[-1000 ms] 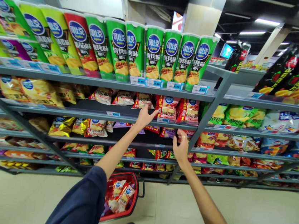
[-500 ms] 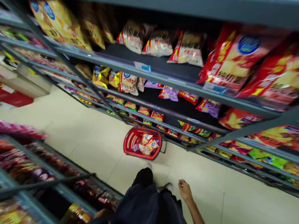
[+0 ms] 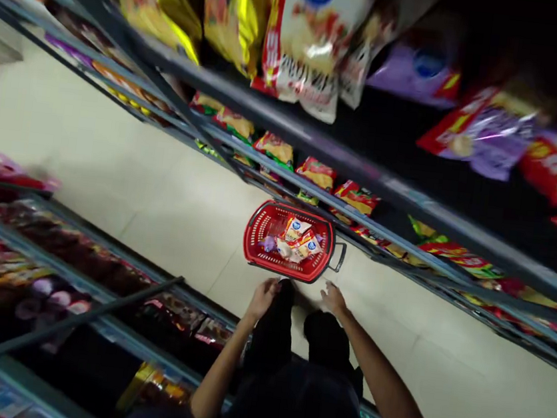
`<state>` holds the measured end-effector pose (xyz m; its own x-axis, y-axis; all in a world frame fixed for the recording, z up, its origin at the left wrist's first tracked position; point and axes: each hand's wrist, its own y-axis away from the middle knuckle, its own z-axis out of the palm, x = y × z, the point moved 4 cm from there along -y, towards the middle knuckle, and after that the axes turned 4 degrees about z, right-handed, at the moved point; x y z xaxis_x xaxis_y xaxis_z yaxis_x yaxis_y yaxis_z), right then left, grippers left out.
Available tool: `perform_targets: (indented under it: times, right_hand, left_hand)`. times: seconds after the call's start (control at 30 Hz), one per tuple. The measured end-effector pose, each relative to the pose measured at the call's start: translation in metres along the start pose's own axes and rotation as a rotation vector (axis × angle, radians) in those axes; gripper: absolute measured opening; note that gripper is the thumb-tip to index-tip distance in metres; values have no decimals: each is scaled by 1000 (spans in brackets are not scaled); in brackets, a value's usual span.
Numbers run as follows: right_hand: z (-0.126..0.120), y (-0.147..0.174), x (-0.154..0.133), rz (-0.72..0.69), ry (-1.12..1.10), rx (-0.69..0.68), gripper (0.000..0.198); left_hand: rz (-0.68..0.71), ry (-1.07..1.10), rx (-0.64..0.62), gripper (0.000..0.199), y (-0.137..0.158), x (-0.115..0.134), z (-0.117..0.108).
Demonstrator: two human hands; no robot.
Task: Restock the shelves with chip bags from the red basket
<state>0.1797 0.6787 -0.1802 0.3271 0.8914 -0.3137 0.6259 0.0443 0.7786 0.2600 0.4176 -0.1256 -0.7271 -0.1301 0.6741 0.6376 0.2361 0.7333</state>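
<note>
A red plastic shopping basket (image 3: pixel 253 254) stands on the floor in front of my feet, with a dark handle (image 3: pixel 339 257) sticking out at its right end. Inside lie several snack bags (image 3: pixel 301 242), white and red, with something purple toward the left. My left hand (image 3: pixel 264 297) hangs just below the basket's near side, fingers loosely bent and nothing visible in them. Close to the basket's near right corner is my right hand (image 3: pixel 333 298), its fingers apart and empty. Neither hand touches the basket.
Shelves of bagged snacks (image 3: pixel 304 44) run along the far side, their dark edge (image 3: pixel 316 143) leaning over the basket. Another shelf unit (image 3: pixel 110 317) with packaged goods is close on my left. Pale tiled floor (image 3: pixel 158 202) lies between them.
My view has dropped and come nearer to the shelves and basket. My left hand has come forward from beside my body, and my right hand has moved toward the basket.
</note>
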Motion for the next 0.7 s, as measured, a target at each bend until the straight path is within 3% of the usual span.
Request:
perform_targets:
  times: [0.1, 0.17, 0.27, 0.37, 0.47, 0.53, 0.63, 0.7]
  right_hand:
    - [33, -93, -32, -28, 24, -25, 46]
    - [57, -156, -43, -26, 33, -24, 56]
    - [87, -239, -48, -10, 32, 18, 65]
    - [106, -290, -50, 19, 17, 45, 71]
    - [113, -299, -51, 27, -4, 64, 67]
    - [112, -282, -53, -3, -23, 73, 62]
    - [93, -229, -56, -72, -80, 45, 61]
    - [67, -182, -59, -108, -136, 30, 62]
  left_hand:
    - [59, 124, -14, 65, -41, -33, 0]
    - [17, 158, 18, 63, -52, -66, -7]
    - [-112, 152, 94, 63, -52, -125, -29]
    - [-232, 121, 145, 67, -40, -179, -55]
    - [-308, 92, 167, 69, -29, -210, -75]
    - [-311, 65, 175, 68, -25, -212, -82]
    - [-275, 57, 162, 68, -31, -179, -78]
    - [-195, 66, 144, 66, -43, -130, -69]
